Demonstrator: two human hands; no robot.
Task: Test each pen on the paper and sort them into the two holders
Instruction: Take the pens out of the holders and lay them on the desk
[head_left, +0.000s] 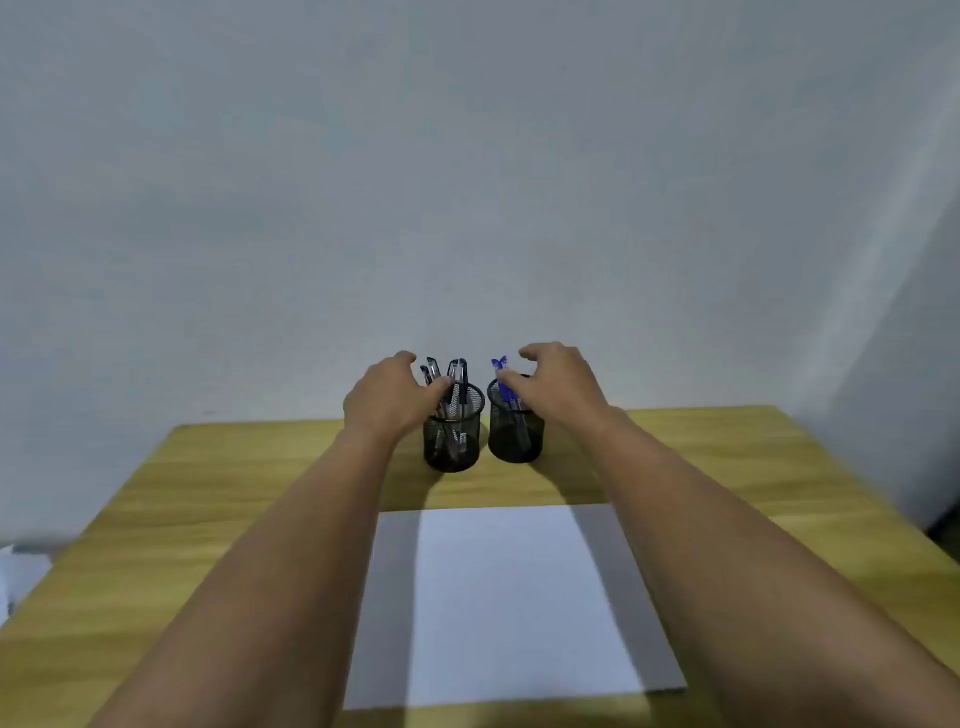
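Black mesh holders (453, 441) sit between left hand (389, 397) and right hand (558, 384).

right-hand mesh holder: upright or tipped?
Upright. The right holder stands on its base on the table, rim level, blue pens sticking up out of it.

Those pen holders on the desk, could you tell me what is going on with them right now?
A person reaches with both hands to two black mesh holders at the back of the wooden table. The left hand touches the dark pens in the left holder; the right hand hovers over the right holder with its blue pens. The white paper in front looks unmarked.
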